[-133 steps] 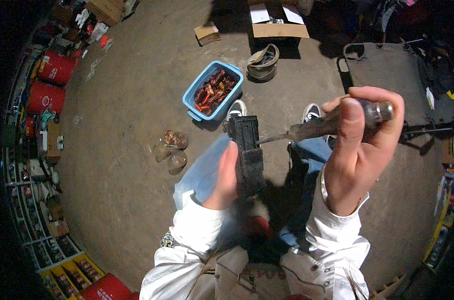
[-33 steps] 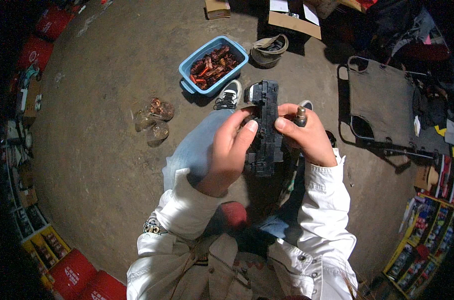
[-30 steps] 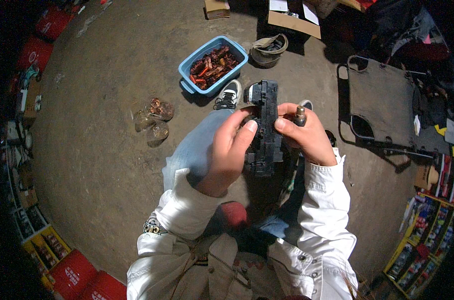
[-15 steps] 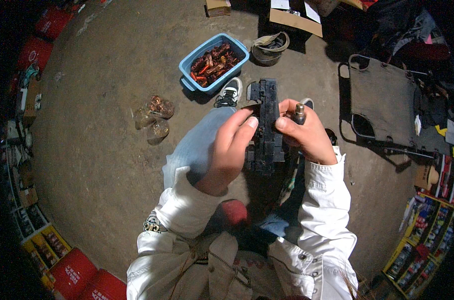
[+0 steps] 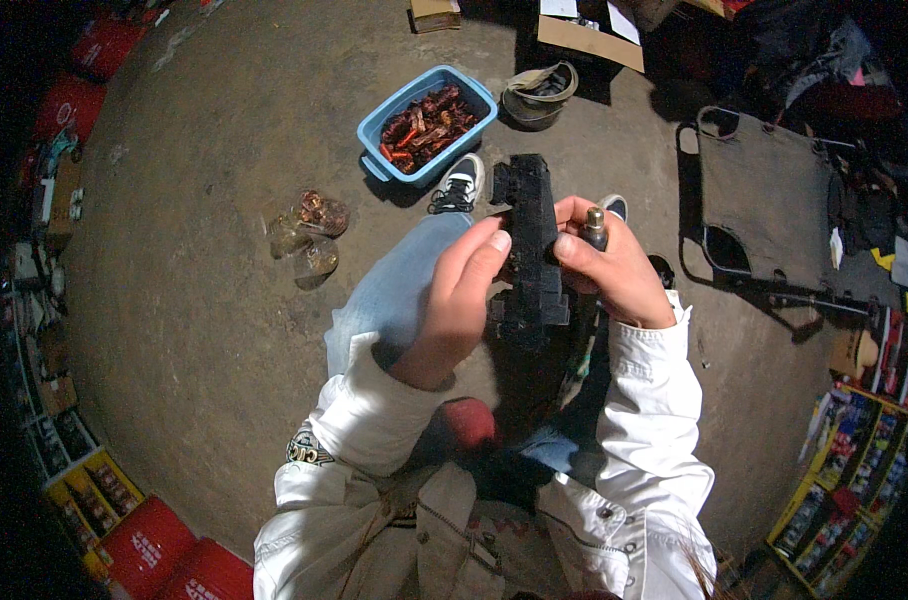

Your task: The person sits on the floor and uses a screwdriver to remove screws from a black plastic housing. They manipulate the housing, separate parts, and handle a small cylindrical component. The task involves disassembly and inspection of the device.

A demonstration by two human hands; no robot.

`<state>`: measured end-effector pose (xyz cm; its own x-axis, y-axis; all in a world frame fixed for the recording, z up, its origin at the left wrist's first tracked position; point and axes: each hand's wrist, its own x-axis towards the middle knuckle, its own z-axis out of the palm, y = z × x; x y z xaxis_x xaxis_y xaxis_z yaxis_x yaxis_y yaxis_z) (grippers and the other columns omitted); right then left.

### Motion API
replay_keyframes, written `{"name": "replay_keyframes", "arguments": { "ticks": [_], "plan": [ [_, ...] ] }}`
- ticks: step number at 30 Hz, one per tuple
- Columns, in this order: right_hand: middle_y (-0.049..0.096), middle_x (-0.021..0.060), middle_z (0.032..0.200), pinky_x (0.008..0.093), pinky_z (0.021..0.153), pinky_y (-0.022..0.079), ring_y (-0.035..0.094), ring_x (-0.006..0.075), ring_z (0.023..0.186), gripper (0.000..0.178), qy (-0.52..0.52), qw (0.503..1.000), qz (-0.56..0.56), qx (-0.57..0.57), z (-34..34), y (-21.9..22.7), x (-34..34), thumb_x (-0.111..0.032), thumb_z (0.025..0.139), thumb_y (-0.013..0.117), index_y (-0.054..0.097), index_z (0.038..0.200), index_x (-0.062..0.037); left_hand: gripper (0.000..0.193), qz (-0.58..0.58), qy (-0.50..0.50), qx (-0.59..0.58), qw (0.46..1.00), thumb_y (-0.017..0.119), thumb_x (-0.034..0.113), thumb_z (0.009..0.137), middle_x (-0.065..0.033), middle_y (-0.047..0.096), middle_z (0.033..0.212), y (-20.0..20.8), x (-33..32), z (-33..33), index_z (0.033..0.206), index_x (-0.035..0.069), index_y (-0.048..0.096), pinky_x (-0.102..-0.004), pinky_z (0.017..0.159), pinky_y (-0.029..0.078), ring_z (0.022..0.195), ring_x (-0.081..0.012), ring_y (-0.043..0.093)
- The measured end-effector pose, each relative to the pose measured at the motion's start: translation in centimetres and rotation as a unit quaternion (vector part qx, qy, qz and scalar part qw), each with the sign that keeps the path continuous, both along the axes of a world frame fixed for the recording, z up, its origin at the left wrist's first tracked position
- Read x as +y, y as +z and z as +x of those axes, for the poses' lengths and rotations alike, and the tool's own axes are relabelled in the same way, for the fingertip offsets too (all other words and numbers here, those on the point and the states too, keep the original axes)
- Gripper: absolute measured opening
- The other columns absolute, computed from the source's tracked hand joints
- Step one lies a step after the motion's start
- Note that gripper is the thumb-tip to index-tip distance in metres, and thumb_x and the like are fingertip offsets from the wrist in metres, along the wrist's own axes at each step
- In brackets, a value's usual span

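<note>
Held upright between both hands is a long, blocky black part (image 5: pixel 532 250), apparently plastic, with stepped projections along its sides. My left hand (image 5: pixel 452 305) grips its left side, thumb bent over the edge and the other fingertips partly hidden behind it. On the opposite side, my right hand (image 5: pixel 619 270) has its thumb close to the part's edge. A short, dark, rod-like tool with a brass-coloured metal end (image 5: pixel 595 230) is tucked in that right hand, pointing up and away; its lower portion is hidden by the hand, so its exact kind is unclear.
A blue tub (image 5: pixel 374 130) of reddish-brown scrap pieces stands on the floor ahead, beside a dark bucket (image 5: pixel 536 105). Clear bags (image 5: pixel 309 240) lie at left. A folding frame with dark fabric (image 5: pixel 759 195) is at right, and parts bins (image 5: pixel 839 480) line the lower right.
The black part has turned slightly in my hands, and its top leans a little further left. Both hands keep nearly the same places and grip.
</note>
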<state>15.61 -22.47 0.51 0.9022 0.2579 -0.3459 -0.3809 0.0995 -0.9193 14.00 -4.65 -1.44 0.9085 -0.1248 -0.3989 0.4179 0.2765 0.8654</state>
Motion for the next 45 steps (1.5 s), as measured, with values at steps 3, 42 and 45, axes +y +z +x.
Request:
{"name": "replay_keyframes", "arguments": {
  "ticks": [3,42,45],
  "plan": [
    [0.061,-0.0001,0.087,0.0196,0.065,0.044,0.054,0.0049,0.075,0.038,0.002,0.996,-0.058,-0.074,-0.1,0.4,0.2,-0.024,0.079,0.077,0.06,0.105,-0.0032,0.032,-0.184,-0.05,-0.011,0.982,0.047,0.02,0.099,-0.0063,0.061,0.107,-0.5,0.3,0.6,0.122,-0.001,0.055,-0.0248,0.086,0.045,0.095,-0.0113,0.056],
    [0.058,0.0108,0.078,0.0288,0.061,0.045,0.057,0.0217,0.068,0.042,-0.124,0.82,-0.379,-0.412,-1.5,2.3,2.7,-0.012,0.058,0.084,0.065,0.093,0.0023,0.048,-0.017,-0.111,-0.198,0.974,0.041,0.019,0.096,-0.019,0.048,0.138,-2.7,1.0,1.5,0.135,-0.01,0.041,-0.0385,0.108,0.036,0.127,-0.0265,0.049],
    [0.058,0.0109,0.079,0.0293,0.062,0.046,0.057,0.0223,0.069,0.042,-0.124,0.821,-0.385,-0.403,-1.7,2.3,2.8,-0.011,0.057,0.084,0.064,0.092,0.0022,0.049,-0.034,-0.113,-0.19,0.975,0.041,0.018,0.095,-0.0191,0.049,0.138,-2.4,0.8,1.7,0.135,-0.01,0.04,-0.0386,0.108,0.036,0.126,-0.027,0.049]
  ]
}}
